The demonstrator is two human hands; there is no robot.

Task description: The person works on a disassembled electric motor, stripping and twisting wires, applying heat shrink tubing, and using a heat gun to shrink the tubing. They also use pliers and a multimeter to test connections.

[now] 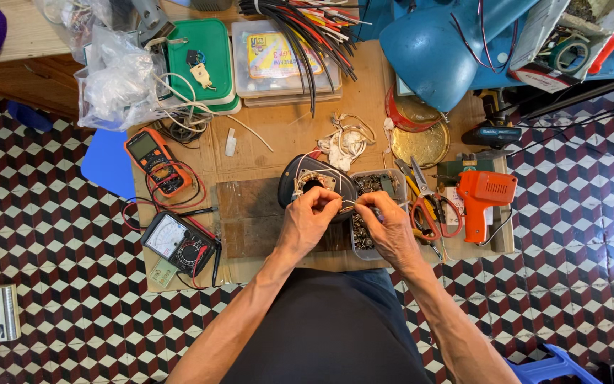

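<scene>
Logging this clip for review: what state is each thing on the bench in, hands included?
left hand: pinching white wires at the dark housing
right hand: pinching the same thin wire
dark oval housing: open, wiring exposed
orange multimeter: lying flat, leads attached
analog meter: lying flat, leads attached
green-lidded box: closed
red-handled scissors: lying unused
orange soldering gun: lying unused

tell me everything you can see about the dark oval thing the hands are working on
The dark oval housing looks like black plastic, opened so pale wires and a small board show inside. It rests on a dark worn slab on the low cardboard-covered bench, beside a grey tray of small parts. The left hand rests against its near edge, and both hands pinch a thin white wire coming from it; the right hand is alongside.
</scene>
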